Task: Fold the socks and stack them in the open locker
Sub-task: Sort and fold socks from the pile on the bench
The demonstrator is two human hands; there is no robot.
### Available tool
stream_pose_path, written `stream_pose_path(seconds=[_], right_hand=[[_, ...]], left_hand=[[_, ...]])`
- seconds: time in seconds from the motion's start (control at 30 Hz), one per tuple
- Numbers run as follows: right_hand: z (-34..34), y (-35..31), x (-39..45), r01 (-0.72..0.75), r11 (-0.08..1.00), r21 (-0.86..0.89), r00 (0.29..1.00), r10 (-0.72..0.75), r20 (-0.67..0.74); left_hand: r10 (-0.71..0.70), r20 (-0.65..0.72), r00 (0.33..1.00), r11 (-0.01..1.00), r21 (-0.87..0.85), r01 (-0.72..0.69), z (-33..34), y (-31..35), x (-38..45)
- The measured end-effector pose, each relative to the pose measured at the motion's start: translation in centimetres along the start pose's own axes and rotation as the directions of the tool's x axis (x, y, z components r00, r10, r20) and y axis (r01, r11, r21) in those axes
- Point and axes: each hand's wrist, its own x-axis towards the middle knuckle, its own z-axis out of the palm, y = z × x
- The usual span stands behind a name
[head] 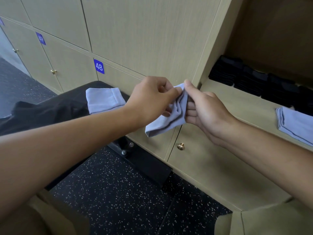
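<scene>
We hold a pale grey sock (165, 119) in the air in front of the closed locker doors, both hands pinching its upper end. Our left hand (150, 100) grips it from the left with thumb and curled fingers; our right hand (201, 107) pinches the same bunched edge from the right, thumb on top. The rest of the sock hangs down and to the left, below both grips. Another grey sock (104, 100) lies on the black bench (71, 99). In the open locker (237, 97), to our right, sit a folded grey stack (294, 124) and black socks (257, 80).
</scene>
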Motion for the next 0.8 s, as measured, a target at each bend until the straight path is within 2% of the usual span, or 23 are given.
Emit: stream_pose_path(seconds=[0.07,0.17,0.2,0.33,0.4,0.53,0.7,0.8], right_hand=[[-0.3,-0.1,-0.1,-0.004,1.000,-0.003,1.000,0.004,0.021],[-0.7,0.1,-0.1,0.001,1.000,-0.007,1.000,-0.002,-0.028],[-1.0,0.2,-0.1,0.006,1.000,-0.005,0.999,-0.006,-0.045],[-2.2,-0.1,-0.4,0.039,0.999,-0.001,0.998,-0.039,-0.058],[-2.9,-0.3,-0.6,0.059,0.998,0.001,0.997,-0.059,-0.056],[-4.1,-0.6,-1.3,0.091,0.996,-0.021,0.994,-0.092,-0.063],[-5.6,-0.8,-1.9,0.124,0.992,-0.016,0.992,-0.124,-0.026],[-6.2,-1.0,-2.5,0.134,0.990,-0.035,0.991,-0.135,-0.009]], left_hand=[[-0.004,0.056,0.998,0.998,-0.067,0.008,-0.2,0.1,0.1],[-0.001,0.118,0.993,0.992,-0.122,0.016,-0.5,0.3,0.2],[0.010,0.103,0.995,0.994,-0.106,0.001,-0.5,0.3,0.2],[0.102,-0.108,0.989,0.989,0.120,-0.089,-1.0,0.3,0.5],[0.084,-0.098,0.992,0.989,0.127,-0.072,-1.1,0.2,0.8],[0.036,0.100,0.994,0.994,-0.106,-0.025,-1.3,0.0,1.2],[0.056,0.269,0.962,0.995,-0.095,-0.031,-1.7,0.6,1.9],[0.040,0.491,0.870,0.997,-0.072,-0.005,-2.3,1.1,1.9]])
